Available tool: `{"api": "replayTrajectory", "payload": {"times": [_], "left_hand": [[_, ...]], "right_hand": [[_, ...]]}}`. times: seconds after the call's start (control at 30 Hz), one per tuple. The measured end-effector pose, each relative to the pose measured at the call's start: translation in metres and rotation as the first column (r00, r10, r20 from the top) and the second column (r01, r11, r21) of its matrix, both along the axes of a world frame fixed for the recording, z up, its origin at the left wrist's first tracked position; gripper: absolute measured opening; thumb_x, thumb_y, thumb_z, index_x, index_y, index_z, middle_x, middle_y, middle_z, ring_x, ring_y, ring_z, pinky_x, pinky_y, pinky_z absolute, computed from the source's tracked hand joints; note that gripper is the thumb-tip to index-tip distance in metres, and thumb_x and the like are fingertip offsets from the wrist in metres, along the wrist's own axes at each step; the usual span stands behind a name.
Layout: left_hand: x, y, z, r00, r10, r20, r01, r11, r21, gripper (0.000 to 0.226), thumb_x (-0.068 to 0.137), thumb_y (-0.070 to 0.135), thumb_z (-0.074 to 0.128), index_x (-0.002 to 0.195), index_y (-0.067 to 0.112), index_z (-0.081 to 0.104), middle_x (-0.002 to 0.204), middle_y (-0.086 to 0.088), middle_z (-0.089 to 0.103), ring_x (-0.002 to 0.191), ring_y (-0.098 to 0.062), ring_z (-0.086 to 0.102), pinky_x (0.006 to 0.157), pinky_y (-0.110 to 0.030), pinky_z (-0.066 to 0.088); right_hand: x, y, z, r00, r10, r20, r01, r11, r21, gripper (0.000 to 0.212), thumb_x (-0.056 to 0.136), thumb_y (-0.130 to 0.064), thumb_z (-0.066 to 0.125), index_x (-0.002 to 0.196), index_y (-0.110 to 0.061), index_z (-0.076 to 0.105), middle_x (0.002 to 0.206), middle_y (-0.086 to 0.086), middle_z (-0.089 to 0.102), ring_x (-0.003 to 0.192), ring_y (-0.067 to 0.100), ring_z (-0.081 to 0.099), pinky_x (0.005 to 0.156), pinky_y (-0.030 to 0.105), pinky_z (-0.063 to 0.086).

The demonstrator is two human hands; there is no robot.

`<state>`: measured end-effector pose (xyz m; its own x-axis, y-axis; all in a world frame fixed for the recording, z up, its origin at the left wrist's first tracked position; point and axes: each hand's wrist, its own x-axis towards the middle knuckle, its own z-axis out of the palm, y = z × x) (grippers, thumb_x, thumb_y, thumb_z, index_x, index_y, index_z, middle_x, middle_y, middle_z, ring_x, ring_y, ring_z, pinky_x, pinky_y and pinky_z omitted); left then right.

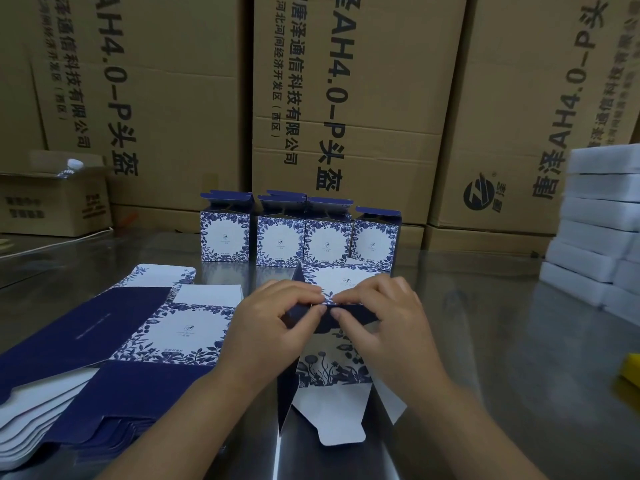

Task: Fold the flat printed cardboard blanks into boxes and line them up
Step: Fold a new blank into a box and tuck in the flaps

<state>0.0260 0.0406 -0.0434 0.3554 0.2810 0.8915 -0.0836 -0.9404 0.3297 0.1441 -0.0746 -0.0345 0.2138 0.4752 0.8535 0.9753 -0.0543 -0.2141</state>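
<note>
On a steel bench (pixel 485 341) in a stockroom, a person folds printed cardboard packaging by hand. Nearest the camera, the white lid flaps of a half-formed box (pixel 329 368) splay open toward the person. The box lies at the middle of the bench, and its long axis appears to run from the person away toward the finished row, with the end being closed turned up and away. The left hand (pixel 273 317) and the right hand (pixel 377 313) meet over that end, fingers curled, fingertips almost touching, both pinching the dark blue flaps together. To the left, touching the left forearm, a fanned stack of flat blanks (pixel 138 341) waits, blue-and-white floral print facing up. Just beyond the hands, four folded boxes (pixel 301 237) stand upright in a row with their top flaps still open, the first three set close and the fourth turned slightly out of line. The risk from here looks twofold: a flap pressed in crooked could crease the printed card or spring back out, since the near end is still loose and nothing braces the walls, and a push forward while tucking could knock the row, which stands very near the far edge of the box. A yellow object (pixel 632 370) shows at the right edge, a pile of white boxes (pixel 599 220) rises behind it, and tall brown shipping cartons (pixel 346 98) wall off the back.
</note>
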Motion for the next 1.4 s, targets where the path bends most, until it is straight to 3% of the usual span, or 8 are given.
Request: {"api": "replayTrajectory", "payload": {"times": [0.4, 0.57, 0.7, 0.9, 1.07, 1.17, 1.4], "left_hand": [[0.001, -0.001, 0.001, 1.0, -0.026, -0.016, 0.026, 0.999, -0.037, 0.011, 0.077, 0.018, 0.068, 0.083, 0.013, 0.076, 0.085, 0.01, 0.071, 0.086, -0.001, 0.06, 0.073, -0.023, 0.051], [-0.001, -0.001, 0.001, 1.0, -0.016, -0.027, 0.016, 1.0, -0.022, 0.011, 0.077, 0.018, 0.068, 0.083, 0.014, 0.075, 0.085, 0.01, 0.071, 0.086, -0.004, 0.061, 0.07, -0.025, 0.051], [-0.002, 0.001, 0.003, 1.0, 0.01, -0.024, -0.01, 1.0, -0.002, 0.009, 0.076, 0.016, 0.068, 0.081, 0.012, 0.075, 0.084, 0.008, 0.07, 0.083, -0.008, 0.063, 0.074, -0.026, 0.05], [-0.007, 0.005, 0.005, 0.997, 0.07, -0.019, -0.071, 0.997, -0.034, 0.009, 0.077, 0.021, 0.066, 0.08, 0.016, 0.073, 0.087, 0.013, 0.069, 0.088, -0.01, 0.063, 0.075, -0.032, 0.052], [-0.005, 0.006, 0.003, 0.995, 0.095, -0.037, -0.096, 0.995, -0.023, 0.012, 0.078, 0.026, 0.065, 0.086, 0.021, 0.074, 0.09, 0.015, 0.068, 0.09, -0.008, 0.059, 0.075, -0.019, 0.046], [-0.003, 0.006, 0.004, 0.995, 0.097, -0.019, -0.096, 0.995, 0.023, 0.015, 0.078, 0.026, 0.068, 0.089, 0.021, 0.076, 0.089, 0.014, 0.068, 0.088, -0.005, 0.053, 0.078, -0.012, 0.039], [0.0, 0.004, 0.006, 0.995, 0.104, 0.016, -0.105, 0.988, 0.115, 0.023, 0.079, 0.038, 0.06, 0.085, 0.024, 0.077, 0.088, 0.012, 0.069, 0.086, -0.007, 0.048, 0.076, -0.033, 0.042]], "right_hand": [[-0.002, 0.007, -0.005, 0.999, 0.001, 0.036, -0.004, 0.994, 0.108, 0.012, 0.077, -0.026, 0.068, 0.087, -0.024, 0.076, 0.077, -0.005, 0.056, 0.073, 0.016, 0.049, 0.064, 0.037, 0.045], [-0.001, 0.007, -0.006, 0.998, -0.007, 0.065, 0.001, 0.997, 0.078, 0.012, 0.08, -0.028, 0.065, 0.087, -0.024, 0.074, 0.079, -0.008, 0.056, 0.079, 0.007, 0.041, 0.067, 0.03, 0.041], [0.004, 0.005, -0.003, 0.997, -0.022, 0.07, 0.017, 0.998, 0.06, 0.011, 0.076, -0.028, 0.068, 0.085, -0.025, 0.074, 0.08, -0.01, 0.06, 0.081, 0.006, 0.044, 0.071, 0.021, 0.032], [0.023, -0.002, -0.002, 0.998, -0.06, 0.01, 0.059, 0.998, 0.032, 0.012, 0.077, -0.026, 0.067, 0.087, -0.026, 0.073, 0.087, -0.013, 0.064, 0.088, 0.009, 0.052, 0.077, 0.021, 0.027], [0.026, -0.001, -0.001, 0.999, -0.021, -0.033, 0.022, 0.999, 0.047, 0.007, 0.075, -0.022, 0.07, 0.081, -0.022, 0.074, 0.083, -0.013, 0.064, 0.087, 0.003, 0.047, 0.084, 0.01, 0.025], [0.023, -0.001, 0.001, 1.0, -0.022, 0.019, 0.021, 0.998, 0.051, 0.008, 0.074, -0.026, 0.068, 0.078, -0.021, 0.073, 0.079, -0.012, 0.064, 0.083, 0.006, 0.049, 0.079, 0.016, 0.027], [0.013, -0.002, 0.002, 0.996, -0.01, 0.092, 0.007, 0.999, 0.038, 0.008, 0.076, -0.026, 0.068, 0.08, -0.021, 0.073, 0.075, -0.011, 0.06, 0.078, 0.008, 0.048, 0.075, 0.019, 0.027]]}}
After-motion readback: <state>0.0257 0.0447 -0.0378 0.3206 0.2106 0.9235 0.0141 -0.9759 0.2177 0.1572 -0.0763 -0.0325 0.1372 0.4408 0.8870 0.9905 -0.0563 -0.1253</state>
